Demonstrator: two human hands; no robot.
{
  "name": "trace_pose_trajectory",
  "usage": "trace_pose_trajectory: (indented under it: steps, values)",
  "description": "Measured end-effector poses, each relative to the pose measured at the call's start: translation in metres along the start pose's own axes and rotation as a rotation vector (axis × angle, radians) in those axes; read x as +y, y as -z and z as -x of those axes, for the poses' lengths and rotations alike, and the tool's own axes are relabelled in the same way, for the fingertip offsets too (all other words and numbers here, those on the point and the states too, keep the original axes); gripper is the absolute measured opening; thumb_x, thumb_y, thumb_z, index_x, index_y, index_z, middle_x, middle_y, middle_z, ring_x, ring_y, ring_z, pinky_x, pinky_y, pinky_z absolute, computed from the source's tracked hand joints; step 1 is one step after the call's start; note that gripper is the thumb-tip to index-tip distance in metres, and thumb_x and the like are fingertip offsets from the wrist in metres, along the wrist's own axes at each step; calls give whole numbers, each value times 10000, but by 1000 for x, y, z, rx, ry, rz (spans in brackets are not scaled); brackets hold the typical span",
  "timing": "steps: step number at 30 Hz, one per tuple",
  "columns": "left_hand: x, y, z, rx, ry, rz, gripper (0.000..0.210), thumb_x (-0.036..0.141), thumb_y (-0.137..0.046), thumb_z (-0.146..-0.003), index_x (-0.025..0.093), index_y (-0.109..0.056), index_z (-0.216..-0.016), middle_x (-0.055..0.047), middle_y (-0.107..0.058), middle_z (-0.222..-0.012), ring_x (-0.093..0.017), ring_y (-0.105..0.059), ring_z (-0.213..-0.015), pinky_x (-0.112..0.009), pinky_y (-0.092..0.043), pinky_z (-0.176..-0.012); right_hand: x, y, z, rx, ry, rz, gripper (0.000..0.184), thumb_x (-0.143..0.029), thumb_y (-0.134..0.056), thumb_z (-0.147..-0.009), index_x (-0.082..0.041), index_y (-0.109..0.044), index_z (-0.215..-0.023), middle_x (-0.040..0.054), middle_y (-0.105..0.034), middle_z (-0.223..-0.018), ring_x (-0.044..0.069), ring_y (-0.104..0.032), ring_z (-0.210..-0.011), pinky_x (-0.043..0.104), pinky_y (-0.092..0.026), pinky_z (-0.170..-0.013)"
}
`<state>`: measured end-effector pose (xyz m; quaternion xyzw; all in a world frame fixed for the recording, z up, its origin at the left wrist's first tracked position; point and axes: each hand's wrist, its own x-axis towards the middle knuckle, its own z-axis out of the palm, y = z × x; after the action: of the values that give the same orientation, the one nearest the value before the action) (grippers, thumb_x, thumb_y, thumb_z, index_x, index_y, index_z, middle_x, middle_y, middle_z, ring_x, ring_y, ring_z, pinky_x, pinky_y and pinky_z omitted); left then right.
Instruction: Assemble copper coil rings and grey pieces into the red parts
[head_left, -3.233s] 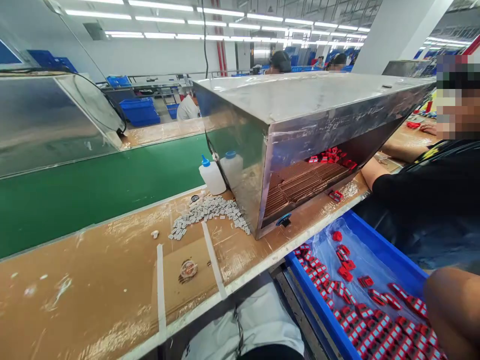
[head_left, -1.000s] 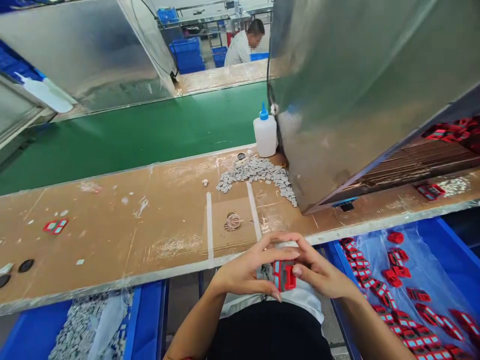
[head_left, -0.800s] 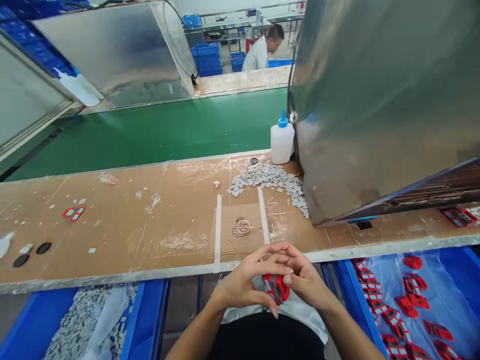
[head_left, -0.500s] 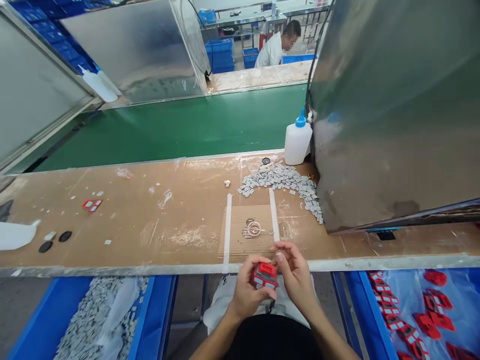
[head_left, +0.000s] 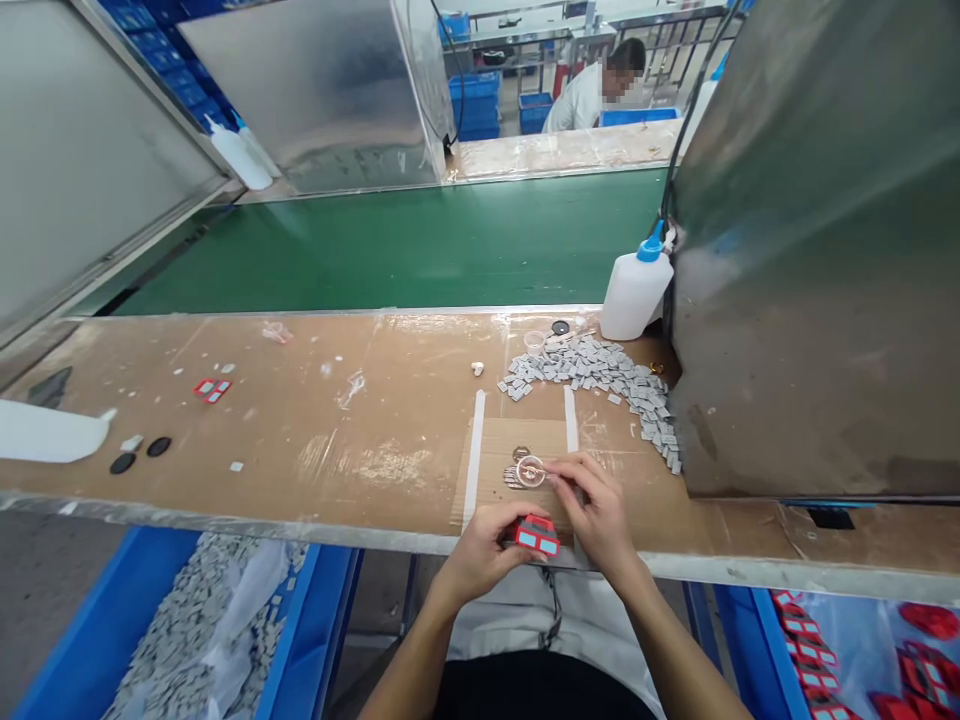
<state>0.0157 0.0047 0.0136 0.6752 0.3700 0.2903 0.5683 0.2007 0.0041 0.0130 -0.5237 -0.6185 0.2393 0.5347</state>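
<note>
My left hand is closed around a small red plastic part with pale rectangular panels on its near side, at the table's front edge. Just to its right and farther forward, my right hand pinches the end of a thin stick. The other end of that stick lies over a small clear round dish. Beside and partly under the dish are tiny metallic pieces, too small to name. A cardboard sheet between two white tape strips lies beneath them.
Many grey flat tiles are heaped before a white squeeze bottle. A metal panel stands at right. Blue bins hold grey tiles at left and red parts at right. A co-worker sits beyond the green belt.
My right hand has moved forward from beside the red part to the dish and taken the stick's end. The red part has tilted in my left hand. The whole view has shifted.
</note>
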Motion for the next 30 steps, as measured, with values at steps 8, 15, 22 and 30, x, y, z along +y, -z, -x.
trace_pose_trajectory:
  steps: [8,15,22,30]
  values:
    - [1,5,-5,-12,15,-121,253,293,-746,-844,152,-737,-1053,-81,-785,-935,-192,-714,-824,-264,-555,-775,-2,-8,-3,132,-115,-48,155,-225,-611,-929,-222,-754,-869,50,-785,-824,187,-735,-741,290,-587,-657]
    - [-1,1,-4,46,11,-225,238,278,-740,-835,165,-734,-1045,-93,-786,-961,-210,-715,-864,-299,-571,-804,-18,22,16,191,-210,-51,125,-272,-635,-942,-226,-752,-939,51,-792,-856,185,-747,-695,300,-615,-682]
    - [-1,-3,-4,52,0,-253,229,243,-727,-839,163,-725,-1053,-76,-783,-939,-192,-711,-828,-286,-576,-785,-36,33,37,125,-107,-15,92,-191,-646,-928,-237,-726,-928,54,-788,-854,203,-761,-775,300,-633,-700]
    - [-1,-4,-5,51,-59,-274,224,320,-711,-884,172,-721,-1053,-84,-784,-954,-200,-729,-855,-301,-589,-817,-35,27,34,64,-23,31,117,-177,-616,-947,-233,-719,-953,55,-777,-833,191,-757,-746,275,-630,-669]
